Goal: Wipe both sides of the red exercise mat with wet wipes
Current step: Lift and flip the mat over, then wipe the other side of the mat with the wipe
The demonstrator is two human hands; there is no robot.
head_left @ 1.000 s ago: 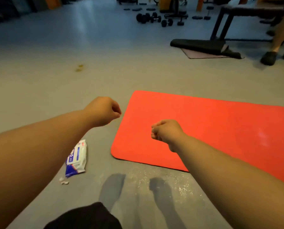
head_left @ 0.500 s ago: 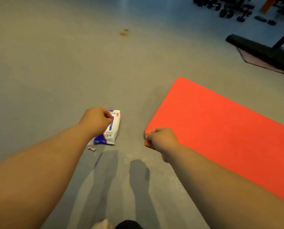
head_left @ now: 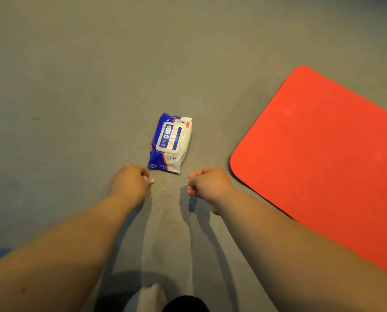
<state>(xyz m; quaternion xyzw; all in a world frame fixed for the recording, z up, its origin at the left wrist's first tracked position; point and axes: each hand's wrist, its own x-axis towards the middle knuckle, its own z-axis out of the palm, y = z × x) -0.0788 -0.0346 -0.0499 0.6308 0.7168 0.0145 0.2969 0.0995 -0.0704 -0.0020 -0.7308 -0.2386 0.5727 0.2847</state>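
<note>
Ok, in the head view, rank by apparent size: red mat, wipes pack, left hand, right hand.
1. red mat, even cut off by the frame.
2. wipes pack.
3. left hand and right hand: alike, no ranking between them.

You face a glossy, crinkled plastic wipes pack (head_left: 159, 162) with a smooth hard lid (head_left: 168, 140); your red mat (head_left: 323, 158) looks matt, foam-like; the grey floor (head_left: 75, 86) is matt, faintly speckled.

Wipes pack (head_left: 170, 142) on floor (head_left: 75, 86) near left hand (head_left: 130, 182), beside red mat (head_left: 323, 158)
</note>
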